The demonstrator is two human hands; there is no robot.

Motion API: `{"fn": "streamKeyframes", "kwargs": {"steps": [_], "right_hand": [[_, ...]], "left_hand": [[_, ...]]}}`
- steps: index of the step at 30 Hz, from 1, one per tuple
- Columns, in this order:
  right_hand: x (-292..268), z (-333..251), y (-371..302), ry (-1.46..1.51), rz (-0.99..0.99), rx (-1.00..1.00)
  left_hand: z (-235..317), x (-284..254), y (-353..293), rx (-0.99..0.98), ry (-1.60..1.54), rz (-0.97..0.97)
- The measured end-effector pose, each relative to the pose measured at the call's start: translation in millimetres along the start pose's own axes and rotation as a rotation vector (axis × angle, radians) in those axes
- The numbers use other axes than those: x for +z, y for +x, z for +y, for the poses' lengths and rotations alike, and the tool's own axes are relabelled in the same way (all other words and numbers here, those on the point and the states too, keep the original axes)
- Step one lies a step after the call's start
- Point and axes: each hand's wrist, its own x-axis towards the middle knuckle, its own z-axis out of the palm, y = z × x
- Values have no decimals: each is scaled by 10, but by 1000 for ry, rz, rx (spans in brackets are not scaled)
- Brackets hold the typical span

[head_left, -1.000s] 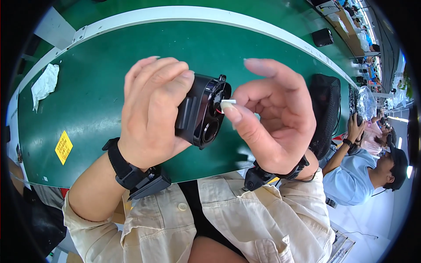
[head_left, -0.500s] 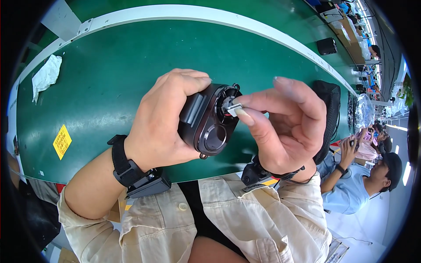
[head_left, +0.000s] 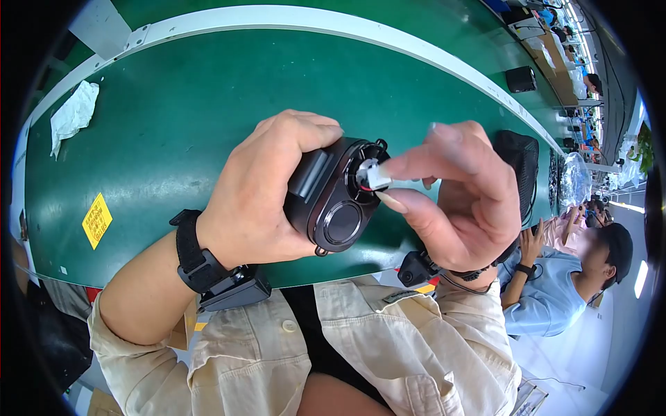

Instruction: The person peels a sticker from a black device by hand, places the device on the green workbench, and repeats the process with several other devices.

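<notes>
My left hand point(head_left: 260, 191) wraps round a black rounded device point(head_left: 305, 201), perhaps a small speaker, and holds it above the table. The device's end faces right, with a glossy round disc point(head_left: 341, 220) and, beyond it, an open round socket. A small white plug point(head_left: 377, 178), with a bit of red wire by it, stands at this opening. My right hand point(head_left: 461, 197) has its index fingertip against the plug and its thumb tip just below, in a loose pinch. Whether the thumb touches the plug is hard to tell.
On the green table point(head_left: 173, 125) lie a crumpled white tissue point(head_left: 74, 118) and a yellow label point(head_left: 97, 220) at the left. A black mesh-covered object point(head_left: 519, 166) stands beyond my right hand. A white rail point(head_left: 312, 19) runs along the far side. A person point(head_left: 555, 284) is at the right.
The white plug has turned, showing more of its white face. My right thumb has dropped slightly away, and its wrist has shifted right. The device has moved slightly right.
</notes>
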Motion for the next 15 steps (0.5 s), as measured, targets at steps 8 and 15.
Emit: {"fn": "streamKeyframes", "kwargs": {"steps": [8, 15], "right_hand": [[59, -233, 24, 79, 21, 288], [-249, 57, 102, 434, -95, 265]], "left_hand": [[20, 1, -11, -33, 9, -40], [117, -106, 60, -254, -303, -311]]}}
